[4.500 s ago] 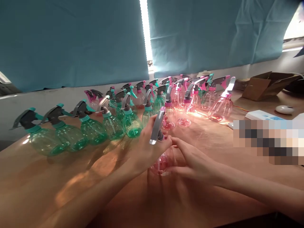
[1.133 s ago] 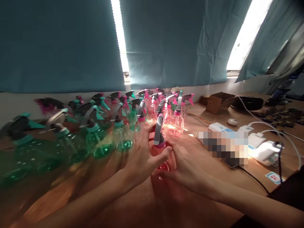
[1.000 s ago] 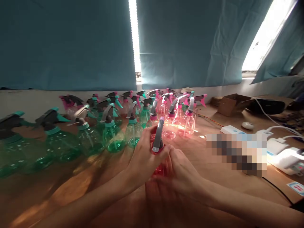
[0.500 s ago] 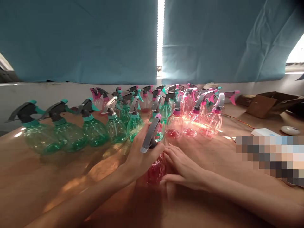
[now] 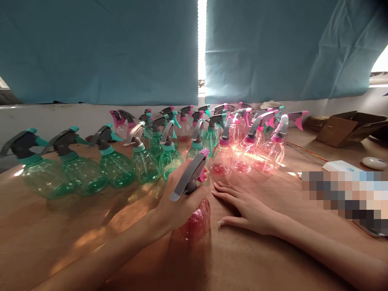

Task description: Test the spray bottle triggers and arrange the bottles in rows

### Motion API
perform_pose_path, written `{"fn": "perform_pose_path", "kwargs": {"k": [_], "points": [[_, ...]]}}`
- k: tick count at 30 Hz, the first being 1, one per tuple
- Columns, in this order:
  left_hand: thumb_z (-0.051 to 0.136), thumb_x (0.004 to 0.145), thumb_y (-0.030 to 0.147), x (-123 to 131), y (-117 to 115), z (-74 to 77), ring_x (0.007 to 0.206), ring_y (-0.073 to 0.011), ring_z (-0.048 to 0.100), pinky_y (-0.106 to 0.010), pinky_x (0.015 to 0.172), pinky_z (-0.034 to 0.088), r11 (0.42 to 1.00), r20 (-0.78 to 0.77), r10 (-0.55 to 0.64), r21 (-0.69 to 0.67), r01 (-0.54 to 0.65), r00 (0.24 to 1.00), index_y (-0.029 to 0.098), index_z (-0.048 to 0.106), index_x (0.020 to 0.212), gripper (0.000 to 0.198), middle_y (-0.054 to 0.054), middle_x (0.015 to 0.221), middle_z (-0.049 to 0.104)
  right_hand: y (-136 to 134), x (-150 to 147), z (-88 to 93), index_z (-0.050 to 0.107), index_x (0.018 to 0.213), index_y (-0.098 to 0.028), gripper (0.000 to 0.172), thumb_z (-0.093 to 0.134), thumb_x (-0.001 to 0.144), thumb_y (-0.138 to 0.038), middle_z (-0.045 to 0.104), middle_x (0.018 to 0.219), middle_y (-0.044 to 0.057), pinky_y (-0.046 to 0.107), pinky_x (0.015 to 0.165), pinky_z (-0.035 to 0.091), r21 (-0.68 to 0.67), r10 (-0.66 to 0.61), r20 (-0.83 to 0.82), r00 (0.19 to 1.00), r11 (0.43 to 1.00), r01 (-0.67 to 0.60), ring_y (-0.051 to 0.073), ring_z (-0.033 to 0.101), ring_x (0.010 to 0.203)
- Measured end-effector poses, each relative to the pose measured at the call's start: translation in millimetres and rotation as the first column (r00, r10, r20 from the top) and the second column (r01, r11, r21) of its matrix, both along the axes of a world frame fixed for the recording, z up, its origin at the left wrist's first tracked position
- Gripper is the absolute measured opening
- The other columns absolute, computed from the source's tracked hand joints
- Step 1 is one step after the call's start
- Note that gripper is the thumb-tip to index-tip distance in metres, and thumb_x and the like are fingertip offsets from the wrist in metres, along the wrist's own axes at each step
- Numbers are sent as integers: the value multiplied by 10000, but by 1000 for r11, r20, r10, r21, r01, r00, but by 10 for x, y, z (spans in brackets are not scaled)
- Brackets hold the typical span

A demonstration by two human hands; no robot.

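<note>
Partly hidden: pink spray bottle [image 5: 196, 222] (neck behind left hand [image 5: 175, 194]).

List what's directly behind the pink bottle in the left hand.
Behind the held pink bottle stands a teal-collared green bottle; its lower part is mostly covered by the left hand and sprayer head. More bottles stand farther back.

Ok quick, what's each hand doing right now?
Left hand: closed, holding a pink spray bottle.
Right hand: open, holding nothing, apart from that bottle.
</note>
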State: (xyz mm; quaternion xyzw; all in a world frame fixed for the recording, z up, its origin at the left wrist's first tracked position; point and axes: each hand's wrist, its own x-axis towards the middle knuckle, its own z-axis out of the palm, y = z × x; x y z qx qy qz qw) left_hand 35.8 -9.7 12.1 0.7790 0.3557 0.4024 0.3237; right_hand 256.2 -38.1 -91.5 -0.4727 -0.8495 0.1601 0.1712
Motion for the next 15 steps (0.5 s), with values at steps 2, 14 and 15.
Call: {"fn": "perform_pose_path", "kwargs": {"k": [2,14,15], "points": [[486,696,175,-9,12,-12,534,-94,393,-249,549,360,1000,1,-10,-7,10,1000,209,476,769,81,61,628,435,-3,-3,7,417,1479,-194,796,547,858,-674,379,1546,133,557,1164,266,-5,-7,-12,1000,1000,7,330,291,1445],[484,745,200,-14,-1,-96,522,-120,426,-266,517,367,999,-8,36,14,-36,999,247,547,971,240,50,632,468,-17,25,20,438,1466,-218,650,521,928,-574,385,1540,106,549,1171,263,12,-19,-52,998,1000,19,307,302,1443],[485,748,205,-14,-1,-101,522,-123,444,-269,517,376,999,-8,35,9,-35,999,246,553,964,230,49,628,484,-19,29,21,447,1461,-226,635,524,930,-567,392,1536,103,549,1171,264,16,-21,-60,998,1000,22,306,309,1439]]}}
